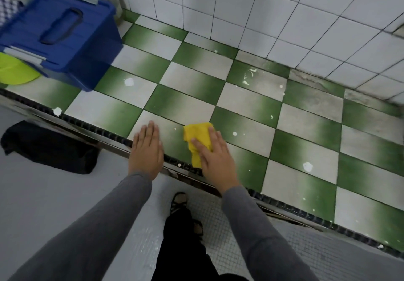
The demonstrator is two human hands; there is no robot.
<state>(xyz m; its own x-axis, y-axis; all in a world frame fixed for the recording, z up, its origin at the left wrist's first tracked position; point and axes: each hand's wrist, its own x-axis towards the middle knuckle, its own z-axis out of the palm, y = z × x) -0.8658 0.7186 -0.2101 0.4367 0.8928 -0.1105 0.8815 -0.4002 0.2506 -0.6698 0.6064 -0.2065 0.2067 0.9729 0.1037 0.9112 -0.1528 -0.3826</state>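
A folded yellow cloth (196, 135) lies on the green-and-white checked tiled surface (247, 114), near its front edge. My right hand (215, 160) presses flat on the cloth with straight fingers and covers its right part. My left hand (146, 151) rests flat on the tiles a little to the left of the cloth, fingers straight and together, holding nothing. White splashes dot the tiles, among them one (307, 166) to the right of the cloth and one (129, 82) further back on the left.
A blue lidded plastic box (63, 33) stands at the back left, beside a lime-green bowl (15, 70). White wall tiles (284, 14) rise behind. A dark-trimmed front edge (109, 132) borders the surface. A black cloth (50, 147) lies on the grey floor below.
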